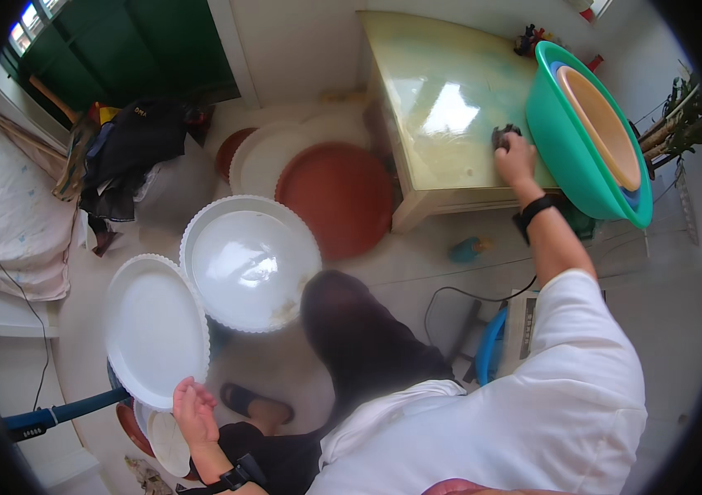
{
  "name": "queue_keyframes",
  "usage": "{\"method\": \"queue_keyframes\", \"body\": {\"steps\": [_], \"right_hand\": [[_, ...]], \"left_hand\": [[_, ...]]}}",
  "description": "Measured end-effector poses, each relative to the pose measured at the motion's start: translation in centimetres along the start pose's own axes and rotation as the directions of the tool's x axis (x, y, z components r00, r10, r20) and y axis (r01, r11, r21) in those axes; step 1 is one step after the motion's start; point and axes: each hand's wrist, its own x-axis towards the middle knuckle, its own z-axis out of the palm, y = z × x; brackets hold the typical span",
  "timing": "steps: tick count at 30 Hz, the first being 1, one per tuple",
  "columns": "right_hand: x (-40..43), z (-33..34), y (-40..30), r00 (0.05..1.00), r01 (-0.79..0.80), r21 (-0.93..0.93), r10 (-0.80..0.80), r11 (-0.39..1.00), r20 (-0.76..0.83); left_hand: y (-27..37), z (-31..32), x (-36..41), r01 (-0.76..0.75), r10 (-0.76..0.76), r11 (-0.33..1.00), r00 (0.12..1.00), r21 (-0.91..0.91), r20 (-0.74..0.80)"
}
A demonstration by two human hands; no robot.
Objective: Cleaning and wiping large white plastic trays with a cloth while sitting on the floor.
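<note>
My right hand (pixel 517 159) is closed on a dark crumpled cloth or scrubbing pad (pixel 505 136) on the glossy yellowish tabletop (pixel 431 148). Close beside it, nested basins lean on edge: a large green plastic basin (pixel 564 154) with a blue one and an orange one (pixel 598 127) inside. My left hand (pixel 196 405) is at the lower rim of a white scalloped plastic tray (pixel 156 328), palm up with fingers slightly curled; whether it touches the rim is unclear. A wider white scalloped tray (pixel 246 263), wet-looking with a brownish stain, lies in front of my knee.
A reddish-brown round tray (pixel 338 201) and another white tray (pixel 270 154) are on the floor beyond. Dark clothes (pixel 134 154) are heaped at the left. A blue pole (pixel 66 411) juts in at lower left. A blue bottle (pixel 465 249) and a black cable (pixel 462 291) are near the table.
</note>
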Motion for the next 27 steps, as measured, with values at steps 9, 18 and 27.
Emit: {"method": "queue_keyframes", "body": {"steps": [9,18,27], "right_hand": [[-10.3,-8.2,-16.8,0.827,-0.250,0.836,-0.342,0.488,0.447],[-2.4,0.2,4.7,0.960,-0.280,0.133,0.279,0.951,0.023],[-6.8,-1.7,-18.4,0.956,-0.025,0.182,-0.030,0.983,0.291]], "left_hand": [[0.4,0.8,1.2,0.047,-0.048,0.996,0.999,0.073,0.012],[-0.2,1.4,0.8,0.009,-0.015,0.997,0.997,0.074,0.080],[-0.3,0.5,1.5,0.007,-0.012,0.991,0.999,0.133,0.037]]}}
